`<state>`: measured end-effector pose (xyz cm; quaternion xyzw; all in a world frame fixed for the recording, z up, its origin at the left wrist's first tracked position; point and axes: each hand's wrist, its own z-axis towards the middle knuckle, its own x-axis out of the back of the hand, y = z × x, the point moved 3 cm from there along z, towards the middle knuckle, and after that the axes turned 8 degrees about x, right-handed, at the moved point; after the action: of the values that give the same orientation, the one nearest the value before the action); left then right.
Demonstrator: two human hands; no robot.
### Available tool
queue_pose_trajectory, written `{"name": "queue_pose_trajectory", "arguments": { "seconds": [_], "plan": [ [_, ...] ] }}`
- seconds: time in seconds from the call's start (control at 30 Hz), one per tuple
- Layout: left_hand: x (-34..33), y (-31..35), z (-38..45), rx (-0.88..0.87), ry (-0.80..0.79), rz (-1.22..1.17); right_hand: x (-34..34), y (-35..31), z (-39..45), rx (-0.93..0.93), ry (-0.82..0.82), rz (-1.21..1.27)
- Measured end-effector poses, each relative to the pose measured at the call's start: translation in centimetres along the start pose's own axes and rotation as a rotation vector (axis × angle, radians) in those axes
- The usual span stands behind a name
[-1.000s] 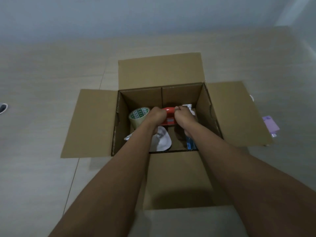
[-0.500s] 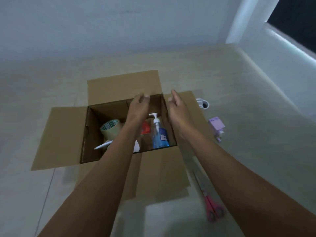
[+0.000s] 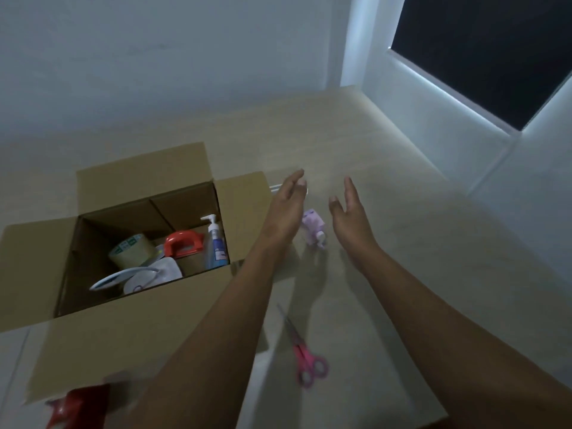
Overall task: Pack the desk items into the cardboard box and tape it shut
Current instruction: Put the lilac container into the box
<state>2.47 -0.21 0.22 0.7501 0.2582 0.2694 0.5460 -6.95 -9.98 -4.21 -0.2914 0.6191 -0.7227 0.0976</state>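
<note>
The open cardboard box [image 3: 130, 329] stands at the left with its flaps spread. Inside lie a roll of tape [image 3: 131, 250], a red-handled item [image 3: 183, 243], a blue pump bottle [image 3: 215, 246] and a white object [image 3: 148, 275]. A small purple item [image 3: 314, 226] lies on the desk to the right of the box. My left hand [image 3: 286, 209] and my right hand [image 3: 348, 215] hover on either side of it, both open and empty, not touching it.
Pink-handled scissors [image 3: 305, 356] lie on the desk near the front. A red object [image 3: 74, 404] shows at the bottom left edge. A white item [image 3: 274, 188] peeks out behind the box's right flap. A wall and a dark window [image 3: 483, 54] stand at the right.
Both hands let go of the red-handled item in the box, came out and moved right over the desk to the purple item. The view swung to the right.
</note>
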Motion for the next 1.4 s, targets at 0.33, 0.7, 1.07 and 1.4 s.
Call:
{"name": "queue_pose_trajectory", "arguments": {
  "seconds": [0.33,0.7,1.07,1.4],
  "plan": [
    [-6.3,-9.3,4.1,0.226,0.09,-0.034,-0.4,10.5,0.5,-0.144,-0.104,0.025],
    [-4.7,-14.3,10.3,0.155,0.216,0.049,-5.0,14.3,1.7,-0.075,-0.089,-0.037],
    [-6.7,-11.6,8.9,0.172,0.075,-0.292,-1.3,11.6,1.9,0.042,0.031,0.081],
    [-7.0,-1.4,4.5,0.046,-0.066,-0.413,4.8,1.8,3.0,0.207,0.102,0.093]
  ]
}}
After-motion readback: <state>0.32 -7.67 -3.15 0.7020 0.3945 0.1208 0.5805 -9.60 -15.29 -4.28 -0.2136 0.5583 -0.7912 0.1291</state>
